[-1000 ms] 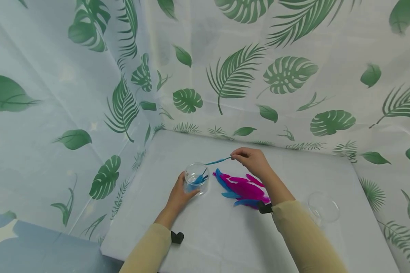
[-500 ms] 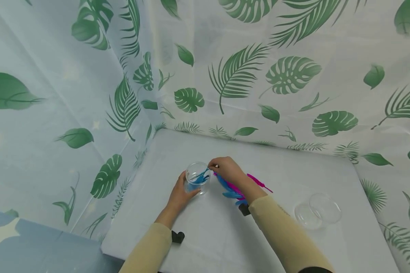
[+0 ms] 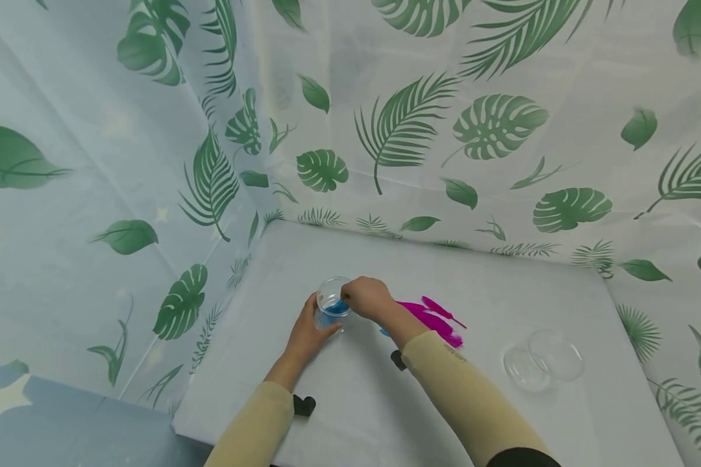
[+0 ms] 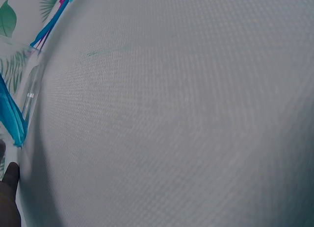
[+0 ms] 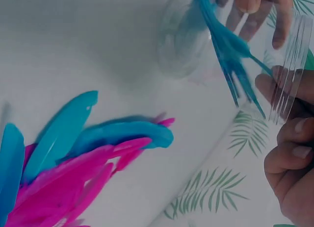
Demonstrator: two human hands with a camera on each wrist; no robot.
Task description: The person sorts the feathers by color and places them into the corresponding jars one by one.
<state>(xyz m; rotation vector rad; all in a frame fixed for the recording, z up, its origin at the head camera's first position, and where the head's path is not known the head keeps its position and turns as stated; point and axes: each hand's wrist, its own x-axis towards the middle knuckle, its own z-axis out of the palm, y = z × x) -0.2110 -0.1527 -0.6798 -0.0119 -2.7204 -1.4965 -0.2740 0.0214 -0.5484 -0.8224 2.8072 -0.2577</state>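
A clear jar [image 3: 330,286] stands on the left half of the table, with several blue feathers [image 3: 334,309] inside. My left hand [image 3: 309,334] grips its side, thumb toward the front. Over the mouth, my right hand [image 3: 369,299] reaches with its fingertips inside the rim. In the right wrist view, these fingers pinch the quill end of a blue feather [image 5: 228,43] whose vane lies among the others in the jar. Pink feathers [image 3: 432,323] lie on the table beside the right forearm, which partly hides the pile; blue feathers [image 5: 64,136] lie among them.
Toward the right of the white table [image 3: 479,415] is a clear round object [image 3: 556,355] whose outline shows two overlapping circles. Leaf-printed cloth [image 3: 502,214] hangs behind the table and along its left side.
My right hand has moved left and down from above the feather pile to the jar, bringing a blue feather into it. The left hand has kept its grip on the jar.
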